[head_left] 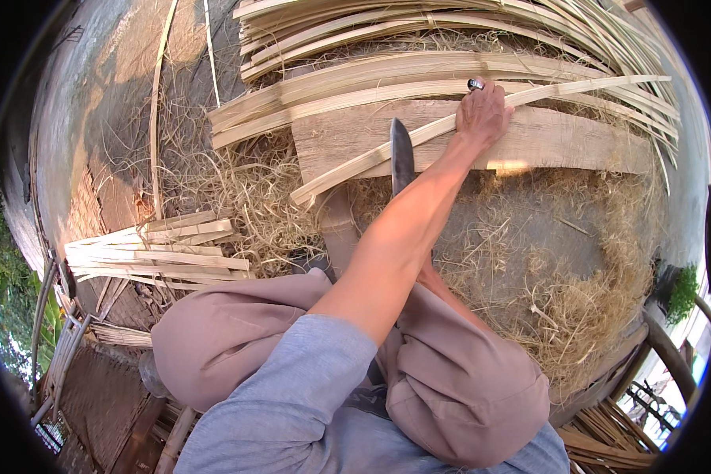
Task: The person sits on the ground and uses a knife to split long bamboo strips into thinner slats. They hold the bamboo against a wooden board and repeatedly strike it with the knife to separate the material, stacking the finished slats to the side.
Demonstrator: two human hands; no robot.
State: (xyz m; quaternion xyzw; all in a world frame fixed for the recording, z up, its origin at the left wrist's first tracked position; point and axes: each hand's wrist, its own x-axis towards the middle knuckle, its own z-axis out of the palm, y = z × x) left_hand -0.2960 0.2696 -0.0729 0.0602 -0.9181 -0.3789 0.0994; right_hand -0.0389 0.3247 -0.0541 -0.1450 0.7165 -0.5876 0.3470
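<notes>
The left hand (482, 110) (a ring on one finger) presses a long pale bamboo strip (387, 154) onto the flat wooden board (577, 142). The right hand is hidden, so I cannot tell its grip, but a grey knife blade (401, 154) stands just beside the strip. A small pile of cut strips (158, 253) lies done, far off, and many long strips (450, 47) wait past the fingers.

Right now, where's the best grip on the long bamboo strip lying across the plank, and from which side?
Probably the bamboo strip's lower-left end, approached from the left. That end juts past the plank's corner, so fingers could close on its flat faces. The left hand covers the middle, and the knife blade stands beside it.
</notes>
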